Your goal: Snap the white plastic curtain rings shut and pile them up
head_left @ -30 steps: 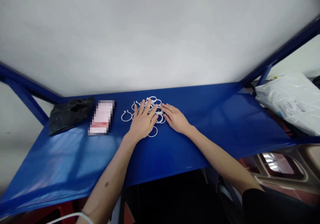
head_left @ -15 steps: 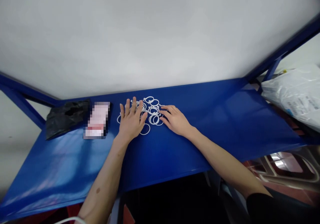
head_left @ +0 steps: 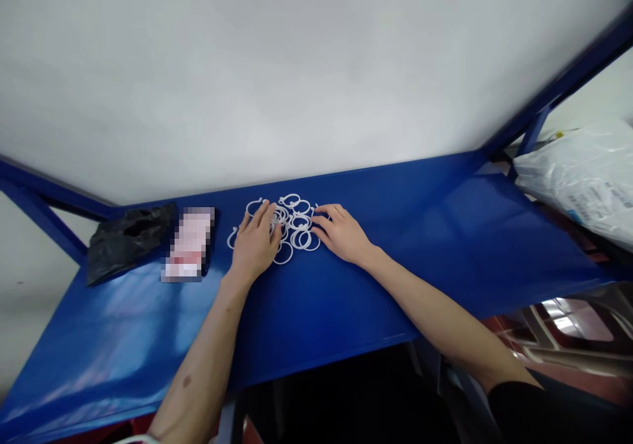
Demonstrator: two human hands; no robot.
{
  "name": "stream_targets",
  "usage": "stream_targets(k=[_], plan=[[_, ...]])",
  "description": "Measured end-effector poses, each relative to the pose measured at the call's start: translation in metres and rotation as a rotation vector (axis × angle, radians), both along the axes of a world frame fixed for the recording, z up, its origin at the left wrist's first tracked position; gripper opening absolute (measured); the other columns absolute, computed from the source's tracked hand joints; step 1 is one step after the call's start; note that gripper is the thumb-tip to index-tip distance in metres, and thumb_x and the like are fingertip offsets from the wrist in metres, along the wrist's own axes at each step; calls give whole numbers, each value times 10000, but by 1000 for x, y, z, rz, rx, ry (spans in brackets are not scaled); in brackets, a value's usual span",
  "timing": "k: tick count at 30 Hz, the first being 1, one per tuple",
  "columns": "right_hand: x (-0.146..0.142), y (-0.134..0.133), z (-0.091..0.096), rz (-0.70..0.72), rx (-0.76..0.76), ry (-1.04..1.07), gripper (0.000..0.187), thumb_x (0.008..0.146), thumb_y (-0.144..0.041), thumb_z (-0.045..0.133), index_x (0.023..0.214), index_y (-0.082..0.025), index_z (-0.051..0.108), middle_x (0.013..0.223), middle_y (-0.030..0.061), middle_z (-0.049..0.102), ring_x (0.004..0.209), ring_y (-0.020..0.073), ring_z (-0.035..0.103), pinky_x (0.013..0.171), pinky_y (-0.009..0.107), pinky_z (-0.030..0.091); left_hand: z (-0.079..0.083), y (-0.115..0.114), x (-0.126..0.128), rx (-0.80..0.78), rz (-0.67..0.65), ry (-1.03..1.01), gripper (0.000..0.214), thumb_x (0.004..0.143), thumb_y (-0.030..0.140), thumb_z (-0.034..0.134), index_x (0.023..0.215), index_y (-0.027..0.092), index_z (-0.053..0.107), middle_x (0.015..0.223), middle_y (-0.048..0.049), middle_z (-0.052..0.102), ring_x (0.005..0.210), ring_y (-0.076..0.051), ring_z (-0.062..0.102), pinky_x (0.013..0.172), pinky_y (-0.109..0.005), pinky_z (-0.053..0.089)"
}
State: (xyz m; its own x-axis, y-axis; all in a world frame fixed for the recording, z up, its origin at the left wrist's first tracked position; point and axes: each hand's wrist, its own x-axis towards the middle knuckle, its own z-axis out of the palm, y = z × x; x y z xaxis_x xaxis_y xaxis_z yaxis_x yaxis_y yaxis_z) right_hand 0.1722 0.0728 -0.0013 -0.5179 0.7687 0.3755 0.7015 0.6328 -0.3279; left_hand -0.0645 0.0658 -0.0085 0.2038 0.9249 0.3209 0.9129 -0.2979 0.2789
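Note:
A pile of several thin white plastic rings (head_left: 295,223) lies on a blue metal shelf (head_left: 420,246) against a white wall. My left hand (head_left: 256,243) rests palm down on the left part of the pile, fingers bent over a few rings. My right hand (head_left: 341,233) lies flat at the right edge of the pile, its fingertips touching the nearest rings. Neither hand has lifted a ring off the shelf.
A crumpled black plastic bag (head_left: 127,241) lies at the shelf's far left, with a small flat pink-and-white packet (head_left: 188,246) beside it. A white plastic mailing bag (head_left: 583,177) sits beyond the right upright. Blue frame bars run along both sides.
My left hand slid left across the rings, then curled its fingers inward over them. The rings have spread a little. My right hand has hardly moved.

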Motion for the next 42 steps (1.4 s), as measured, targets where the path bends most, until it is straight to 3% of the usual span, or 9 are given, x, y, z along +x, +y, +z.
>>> stream_targets(k=[7,11,14,18,22,26,33,38,42], plan=[[4,3,-1,-34,53,3,292,1027,-303,504,1183,-130,681,1260,169,617,1181,285,541,982,461,506,9,-3,4,94,-6,-162,469,984,410,501,1401,195,507,1464,-142,529,1349,-275,531,1133,-443,455],[4,5,-1,-36,66,-10,289,1029,-295,497,1175,-127,680,1251,169,622,1163,286,544,966,456,505,12,-5,3,130,32,-258,597,996,507,469,1497,197,373,1507,-165,470,1340,-270,542,1098,-428,486],[5,7,-1,-35,75,-12,281,1035,-296,482,1171,-153,681,1233,155,631,1150,284,546,949,461,503,9,-3,2,75,32,-182,671,1009,548,386,1551,168,279,1571,-202,389,1439,-318,424,1144,-496,426],[8,9,-1,-54,83,-11,274,1035,-287,479,1176,-168,682,1211,144,637,1128,283,547,941,456,498,1,-1,-1,-44,-10,20,671,1017,541,327,1544,126,317,1567,-211,408,1475,-354,359,1224,-577,254],[8,11,-1,-61,77,-12,287,1035,-287,473,1195,-168,680,1206,144,634,1125,283,541,952,455,490,-5,-2,-4,-115,-6,114,706,1002,562,360,1575,158,279,1624,-184,320,1491,-370,325,1226,-587,234],[6,11,-2,-60,67,-36,290,1038,-292,465,1197,-182,681,1210,145,627,1123,285,535,954,466,480,-8,-4,-6,-99,3,117,743,987,590,389,1604,222,197,1656,-151,250,1524,-372,243,1227,-620,194],[5,11,-3,-63,95,-68,291,1041,-294,466,1169,-154,687,1191,139,640,1094,272,531,933,428,474,2,-2,-7,-67,28,26,893,955,636,428,1616,163,60,1668,-204,169,1533,-370,216,1236,-599,192],[3,11,-4,-47,88,-62,301,1055,-280,436,1186,-175,686,1184,132,637,1105,262,522,944,416,456,15,-5,-11,-18,12,38,804,908,596,538,1556,190,292,1570,-168,393,1446,-359,386,1206,-545,307],[3,9,-3,-44,122,-64,326,1068,-264,394,1174,-167,687,1170,123,646,1083,254,519,919,395,452,22,-7,-16,63,-7,51,626,891,602,550,1346,173,517,1364,-160,536,1290,-344,515,1120,-506,419]])
